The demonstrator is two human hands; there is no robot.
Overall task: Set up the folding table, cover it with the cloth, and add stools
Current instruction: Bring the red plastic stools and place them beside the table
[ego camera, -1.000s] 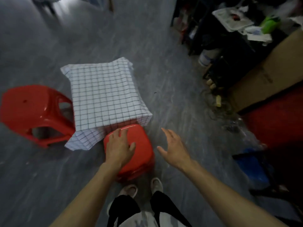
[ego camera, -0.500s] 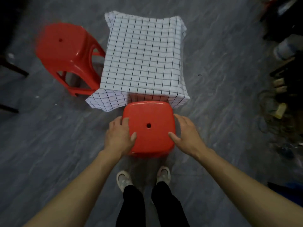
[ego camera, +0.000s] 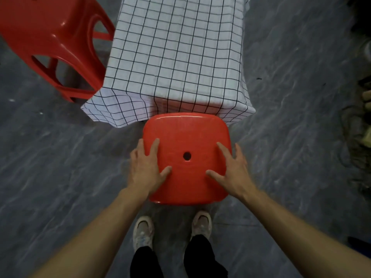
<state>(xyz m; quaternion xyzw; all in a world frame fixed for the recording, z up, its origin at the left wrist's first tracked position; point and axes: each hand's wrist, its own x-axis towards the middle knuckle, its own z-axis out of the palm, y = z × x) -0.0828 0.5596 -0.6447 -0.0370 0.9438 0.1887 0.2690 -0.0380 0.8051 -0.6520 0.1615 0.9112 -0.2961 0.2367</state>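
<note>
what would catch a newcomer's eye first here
A bright red stool sits centre frame, with the left hand and right hand resting on its seat. Just beyond it spreads a white checked cloth, and a second stool stands at the upper left.

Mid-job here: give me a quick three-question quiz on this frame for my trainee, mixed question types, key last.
1. True or false: the left hand and the right hand both rest on the near stool.
2. The checked cloth is: A) folded on the floor, B) spread flat with its edges hanging down, C) bunched on a stool.
3. Fill in: the second stool stands on the cloth's ____ side.
Key: 1 true; 2 B; 3 left.
</note>
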